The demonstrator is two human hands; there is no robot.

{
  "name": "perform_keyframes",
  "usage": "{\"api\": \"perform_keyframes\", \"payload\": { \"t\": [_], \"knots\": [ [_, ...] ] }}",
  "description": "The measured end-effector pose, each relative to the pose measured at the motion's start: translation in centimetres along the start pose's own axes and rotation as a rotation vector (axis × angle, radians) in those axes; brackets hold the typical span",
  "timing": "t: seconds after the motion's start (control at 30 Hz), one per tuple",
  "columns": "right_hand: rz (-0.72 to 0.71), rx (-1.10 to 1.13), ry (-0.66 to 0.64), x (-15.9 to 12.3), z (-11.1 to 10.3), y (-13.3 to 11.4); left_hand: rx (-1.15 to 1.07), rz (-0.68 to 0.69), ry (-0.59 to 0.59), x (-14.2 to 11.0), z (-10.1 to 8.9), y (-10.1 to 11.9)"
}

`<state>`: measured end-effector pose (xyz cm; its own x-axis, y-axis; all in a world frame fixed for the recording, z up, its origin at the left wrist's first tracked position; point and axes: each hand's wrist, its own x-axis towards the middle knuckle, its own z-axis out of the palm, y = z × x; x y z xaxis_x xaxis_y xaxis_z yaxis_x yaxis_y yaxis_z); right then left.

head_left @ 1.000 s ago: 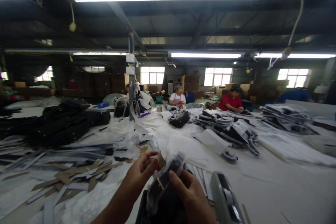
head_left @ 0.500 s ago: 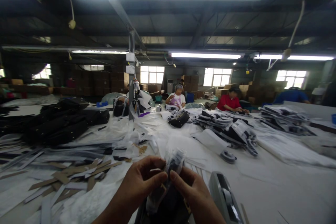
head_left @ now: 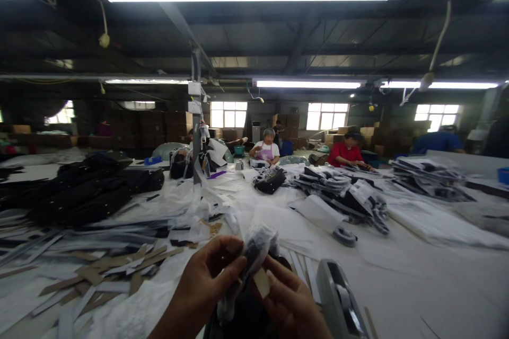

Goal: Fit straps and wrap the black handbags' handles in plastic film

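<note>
I am pinching the plastic-wrapped piece (head_left: 257, 242) in the left hand (head_left: 209, 275) above a dark item (head_left: 250, 320), while the right hand (head_left: 292, 296) is gripping a pale tab (head_left: 262, 283) beside it, seemingly working at the wrapping, and the next move is probably calling for a steady left pinch.

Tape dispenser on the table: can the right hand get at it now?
Probably yes: the tape dispenser stands close beside the right hand, with nothing tall visible between them. That hand's grip holds a small pale piece, though, so it may need freeing first.
</note>
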<state>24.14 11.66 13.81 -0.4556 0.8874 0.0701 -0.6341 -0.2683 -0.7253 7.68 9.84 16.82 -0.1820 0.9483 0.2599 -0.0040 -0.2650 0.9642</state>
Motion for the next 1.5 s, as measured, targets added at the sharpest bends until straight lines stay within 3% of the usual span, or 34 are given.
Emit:
{"api": "perform_keyframes", "payload": {
  "t": [0.17, 0.43, 0.6, 0.87, 1.0, 1.17, 1.37, 1.5],
  "knots": [
    [-0.194, -0.203, 0.102, 0.7, 0.6, 1.9, 0.114, 0.061, 0.016, -0.7, 0.4, 0.0],
    [-0.287, -0.263, 0.122, 0.8, 1.9, 1.5, 0.168, 0.056, 0.027, -1.2, 0.3, -0.3],
    [-0.313, -0.291, 0.131, 0.7, 2.3, 1.4, 0.097, 0.031, 0.040, -2.5, 0.8, 0.5],
    [-0.300, -0.238, 0.123, 0.3, 2.4, 2.0, 0.287, 0.077, 0.085, -2.0, 0.4, 0.3],
    [-0.315, -0.233, 0.124, 0.2, 2.0, 2.4, 0.426, 0.172, 0.109, -2.1, 0.5, 0.9],
    [-0.319, -0.267, 0.145, 0.2, 1.9, 2.7, 0.714, 0.399, 0.259, -3.1, 0.3, 0.2],
    [-0.357, -0.236, 0.154, 0.4, 1.5, 3.0, 1.038, 0.768, 0.096, -3.8, -0.4, -1.6],
    [-0.325, -0.217, 0.144, 0.0, 1.3, 2.7, 1.101, 0.856, 0.038, -4.2, 0.0, -2.3]
  ]
}}
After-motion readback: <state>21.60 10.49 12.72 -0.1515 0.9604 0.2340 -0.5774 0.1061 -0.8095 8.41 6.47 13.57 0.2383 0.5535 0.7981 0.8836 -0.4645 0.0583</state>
